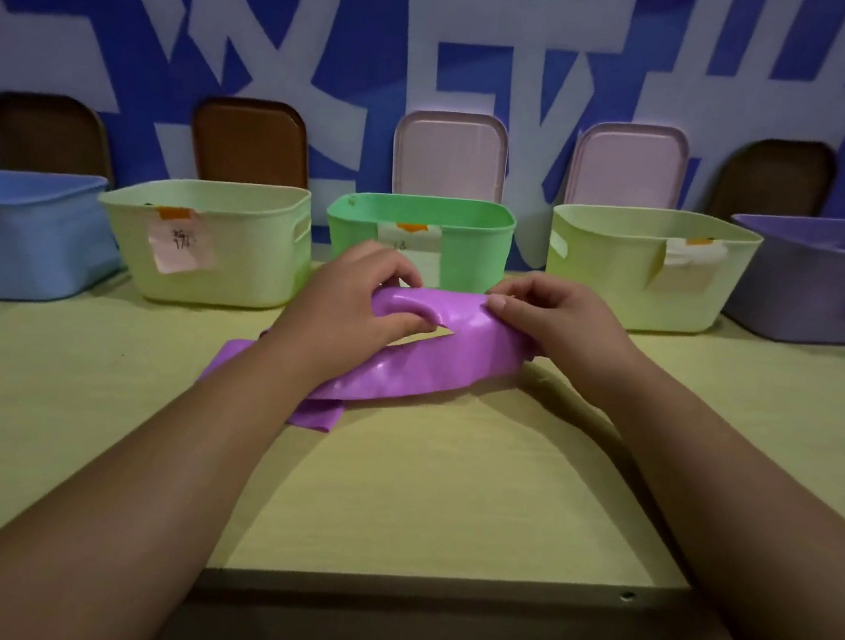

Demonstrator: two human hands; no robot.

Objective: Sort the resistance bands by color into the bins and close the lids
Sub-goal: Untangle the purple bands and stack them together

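Nearest us, in front of the green bin [473, 252], the purple band [437, 357] lies partly on the table [418, 500], gathered between both hands. Its long axis runs from a loose tail on the table, nearer us and left of the green bin's middle, up to a raised end just before that bin. Our left hand [355, 298] pinches a fold at the band's top, thumb and fingers curled on it. Our right hand [555, 317] pinches the right-hand end the same way. The purple bin [799, 294] stands 2 places right of the green bin, so we judge the right hand the nearer carrier. Behind the green bin 1 pink lid [449, 154] leans upright, not yet fitted.
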